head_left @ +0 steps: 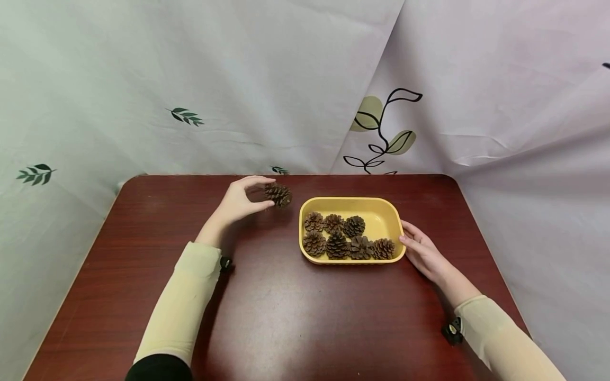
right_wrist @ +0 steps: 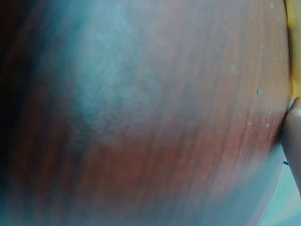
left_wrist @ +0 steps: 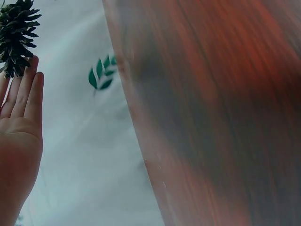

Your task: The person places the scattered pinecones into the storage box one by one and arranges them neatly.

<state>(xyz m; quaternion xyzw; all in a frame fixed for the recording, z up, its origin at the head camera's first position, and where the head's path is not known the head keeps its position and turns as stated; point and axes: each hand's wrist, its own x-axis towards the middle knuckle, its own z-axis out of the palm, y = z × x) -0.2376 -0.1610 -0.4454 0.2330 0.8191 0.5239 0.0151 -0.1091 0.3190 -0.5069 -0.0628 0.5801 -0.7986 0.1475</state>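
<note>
My left hand (head_left: 241, 200) pinches a brown pine cone (head_left: 278, 194) between thumb and fingertips, over the back of the table, left of a yellow tray (head_left: 351, 201). In the left wrist view that pine cone (left_wrist: 18, 37) sits at the tips of the long fingers. Several pine cones fill the tray's left side and its front row, among them an upright one (head_left: 337, 245) and one at the front right (head_left: 383, 248). At the tray's right end my right hand (head_left: 424, 253) holds the wall, thumb on the rim. A strip of yellow tray (right_wrist: 296, 47) shows in the right wrist view.
The tray stands on a dark red wooden table (head_left: 267, 317) with rounded back corners. Behind the table hangs a pale curtain (head_left: 267, 84) with printed leaves, close against the back edge. Inside the tray, bare yellow floor shows at the back right.
</note>
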